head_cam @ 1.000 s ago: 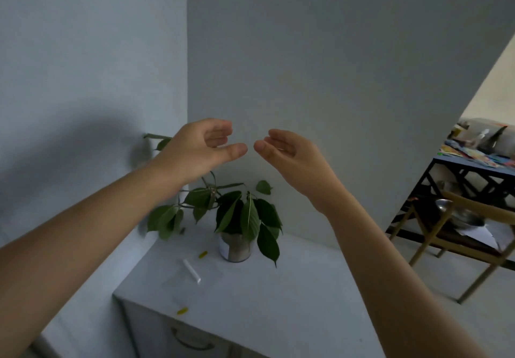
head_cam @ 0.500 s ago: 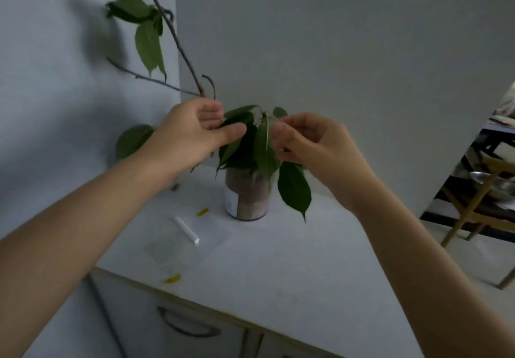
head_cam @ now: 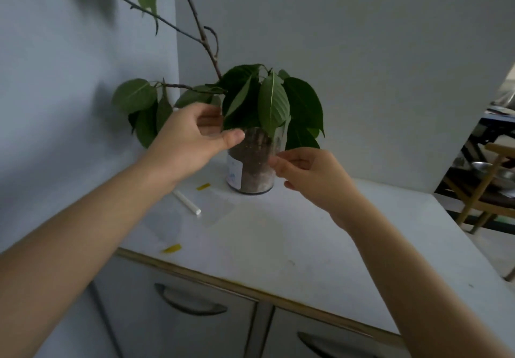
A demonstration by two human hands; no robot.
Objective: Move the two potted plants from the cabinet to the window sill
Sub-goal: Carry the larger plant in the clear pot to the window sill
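One potted plant stands on the white cabinet top near the wall corner: a clear jar of soil with a white label, dark green leaves drooping over its rim and long bare twigs rising up left. My left hand is open at the jar's left side, thumb tip near the rim. My right hand is at the jar's right side, fingers curled and apart, fingertips close to the glass. Neither hand has closed on the jar. No second plant or window sill is in view.
A white stick, a clear plastic sheet and two yellow scraps lie on the cabinet left of the jar. Cabinet doors with metal handles are below. A wooden chair and a table stand at far right.
My view has come closer and lower to the cabinet. Both hands have dropped from leaf height to the sides of the jar.
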